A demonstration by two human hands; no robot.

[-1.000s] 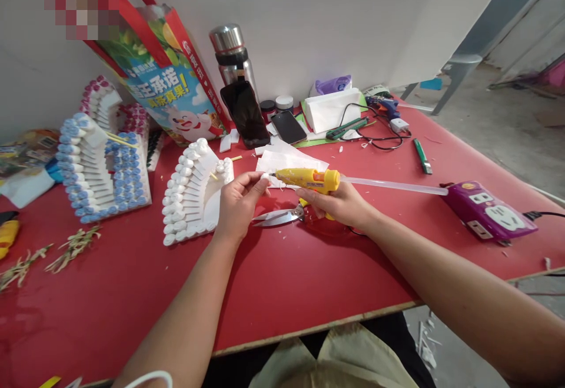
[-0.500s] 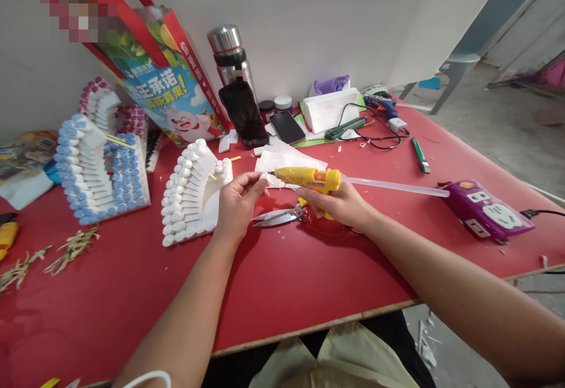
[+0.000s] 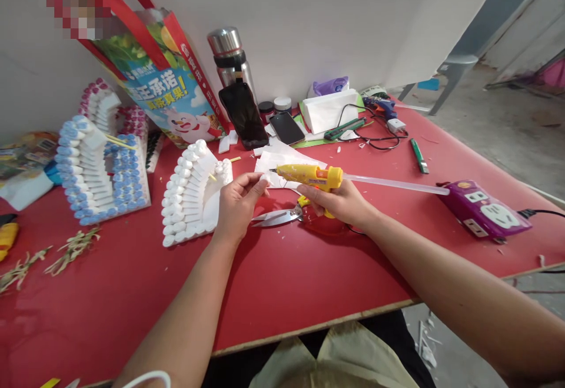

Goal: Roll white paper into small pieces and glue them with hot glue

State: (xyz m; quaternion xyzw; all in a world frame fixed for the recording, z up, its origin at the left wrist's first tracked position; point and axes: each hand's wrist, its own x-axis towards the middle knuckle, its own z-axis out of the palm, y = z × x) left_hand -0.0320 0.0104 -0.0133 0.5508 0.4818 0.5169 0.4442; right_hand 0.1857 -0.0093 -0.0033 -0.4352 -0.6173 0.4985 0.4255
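Note:
Between the thumb and fingers of my left hand [image 3: 241, 199] is a small white piece [image 3: 265, 178], mostly covered by the fingertips. My right hand [image 3: 339, 201] is wrapped round a yellow glue gun [image 3: 309, 175], whose nozzle points left, a little apart from the white piece. A long clear glue stick [image 3: 397, 183] sticks out of its back. Scissors [image 3: 282, 217] lie below the nozzle on the red table [image 3: 282, 282]. Left of my left hand stands a white fan-shaped piece [image 3: 189, 199] edged with rounded white bits.
A blue-and-white fan-shaped piece [image 3: 103, 176] stands at left. Behind are a shopping bag [image 3: 176, 93], a steel flask [image 3: 227, 52], phones [image 3: 245, 114] and tissues [image 3: 331, 111]. A purple power strip [image 3: 488, 208] and a green cutter [image 3: 418, 156] lie at right.
The glue gun has drawn slightly right, so a small gap now shows between its nozzle and the white piece. My left hand has barely moved.

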